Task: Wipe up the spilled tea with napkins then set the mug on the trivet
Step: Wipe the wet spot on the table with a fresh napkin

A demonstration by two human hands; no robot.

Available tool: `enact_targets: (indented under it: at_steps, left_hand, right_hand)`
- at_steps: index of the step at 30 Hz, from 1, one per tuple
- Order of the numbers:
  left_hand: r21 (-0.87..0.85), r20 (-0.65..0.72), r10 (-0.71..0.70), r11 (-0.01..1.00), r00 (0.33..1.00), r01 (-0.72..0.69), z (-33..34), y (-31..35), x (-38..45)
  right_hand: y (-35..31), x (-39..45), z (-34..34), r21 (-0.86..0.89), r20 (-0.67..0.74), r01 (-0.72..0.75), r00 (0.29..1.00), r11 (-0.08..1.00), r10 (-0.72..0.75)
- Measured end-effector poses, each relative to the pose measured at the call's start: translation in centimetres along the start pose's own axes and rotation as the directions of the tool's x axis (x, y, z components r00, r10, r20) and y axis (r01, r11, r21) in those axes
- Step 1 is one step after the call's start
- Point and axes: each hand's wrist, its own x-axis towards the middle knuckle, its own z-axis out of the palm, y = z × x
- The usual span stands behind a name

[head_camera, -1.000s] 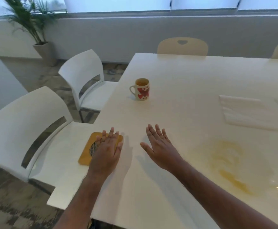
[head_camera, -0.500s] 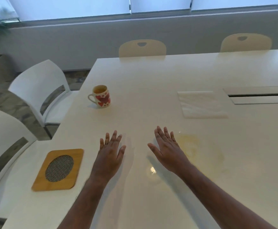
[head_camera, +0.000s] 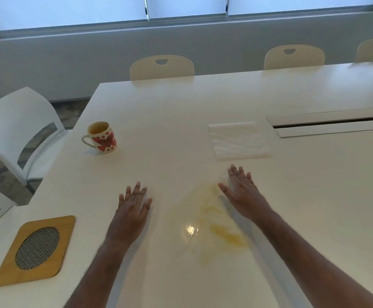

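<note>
Both hands are hovering flat and spread, holding nothing: left hand (head_camera: 132, 207), right hand (head_camera: 241, 192). Between them the tea spill (head_camera: 216, 218) is glistening, its edge just under the right thumb. One stack of napkins (head_camera: 240, 140) is lying just beyond the right fingertips; soft, light, probably best pinched at the near edge. One mug (head_camera: 102, 138) is standing well beyond the left hand, likely slippery if wet, so take the handle. One trivet (head_camera: 35, 250) is waiting left of the left wrist.
</note>
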Motion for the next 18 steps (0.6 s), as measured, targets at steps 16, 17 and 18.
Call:
enact_targets:
  at_steps: [16,17,18]
  left_hand:
    - [-0.037,0.068,-0.051,0.998,0.996,0.053,0.4,1.2,3.8]
    - [-0.039,0.064,-0.063,0.997,0.996,0.065,0.4,1.3,4.0]
    - [-0.039,0.061,-0.071,0.997,0.996,0.073,0.5,1.4,4.2]
  right_hand:
    - [5.7,11.0,-5.4,-0.061,0.004,-0.071,0.997,0.996,0.072]
    - [5.8,11.3,-5.3,-0.076,0.001,-0.076,0.997,0.994,0.076]
    - [5.9,11.5,-5.3,-0.102,-0.018,-0.072,0.997,0.992,0.071]
